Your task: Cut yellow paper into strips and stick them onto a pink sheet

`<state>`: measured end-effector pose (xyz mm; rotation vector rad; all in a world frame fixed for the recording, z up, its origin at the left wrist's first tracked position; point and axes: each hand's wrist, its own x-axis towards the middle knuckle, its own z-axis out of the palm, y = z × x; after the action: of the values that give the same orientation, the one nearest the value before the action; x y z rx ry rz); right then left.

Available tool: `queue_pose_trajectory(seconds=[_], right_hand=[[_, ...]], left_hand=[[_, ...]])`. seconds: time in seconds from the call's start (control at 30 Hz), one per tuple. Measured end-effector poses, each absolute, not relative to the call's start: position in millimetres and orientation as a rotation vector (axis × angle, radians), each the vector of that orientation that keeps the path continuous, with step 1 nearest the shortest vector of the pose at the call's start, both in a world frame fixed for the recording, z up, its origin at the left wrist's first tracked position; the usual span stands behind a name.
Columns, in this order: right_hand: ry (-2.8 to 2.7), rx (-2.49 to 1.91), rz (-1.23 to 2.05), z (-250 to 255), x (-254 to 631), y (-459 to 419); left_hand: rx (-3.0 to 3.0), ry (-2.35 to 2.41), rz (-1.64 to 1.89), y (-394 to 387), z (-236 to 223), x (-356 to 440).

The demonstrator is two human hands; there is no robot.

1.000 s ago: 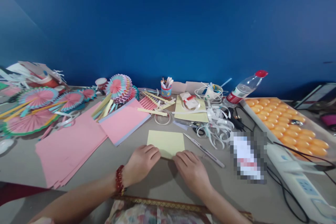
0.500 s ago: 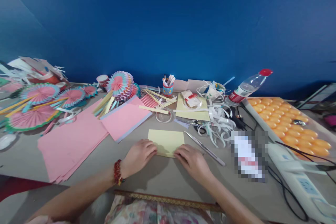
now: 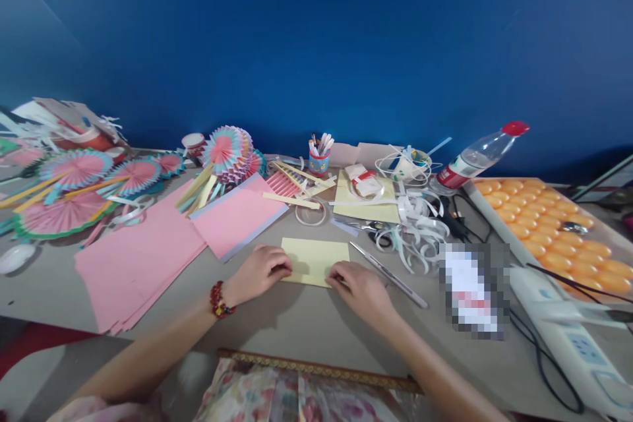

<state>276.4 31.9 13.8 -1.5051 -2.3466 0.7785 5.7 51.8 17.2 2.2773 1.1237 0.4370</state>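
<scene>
A pale yellow sheet of paper (image 3: 316, 256) lies on the grey table, with a narrow folded strip along its near edge. At the near left corner, my left hand (image 3: 261, 271) is closed in a pinch on the paper. My right hand (image 3: 360, 285) pinches the near right corner with curled fingers. Just right of the sheet lies a slim silver craft knife (image 3: 390, 275), its tip pointing away from me. Left of the sheet is a pink sheet with lilac edges (image 3: 240, 217), and nearer is a stack of larger pink sheets (image 3: 141, 264).
Folded paper fans (image 3: 74, 175) crowd the left. Behind the work stand a pen cup (image 3: 319, 161) and a pleated rosette (image 3: 225, 153). Curled white strips (image 3: 415, 231), scissors (image 3: 383, 237), a bottle (image 3: 477, 158), a power strip (image 3: 564, 323) and an orange bumpy pad (image 3: 539, 224) are on the right.
My fingers have shifted from resting flatter on the near edge to pinching its corners. A folded strip now shows along that edge. The view has shifted slightly.
</scene>
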Motion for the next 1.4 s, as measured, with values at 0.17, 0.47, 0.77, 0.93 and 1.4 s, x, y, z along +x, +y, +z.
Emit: queue_pose_trajectory(seconds=[0.17,0.47,0.77,0.93,1.4], right_hand=[[-2.369,-1.557,0.745,17,272,32],[-2.414,-1.595,0.722,20,270,37],[-2.409,-1.575,0.721,16,271,38],[-2.409,-1.574,0.712,17,270,39],[-2.399,-1.556,0.715,16,272,37]], left_hand=[[2.309,1.084,0.416,50,14,3],[2.339,1.036,0.419,50,12,0],[2.333,1.004,0.386,51,11,-3],[2.346,0.984,0.39,52,12,-4],[2.366,0.967,0.362,52,14,-4]])
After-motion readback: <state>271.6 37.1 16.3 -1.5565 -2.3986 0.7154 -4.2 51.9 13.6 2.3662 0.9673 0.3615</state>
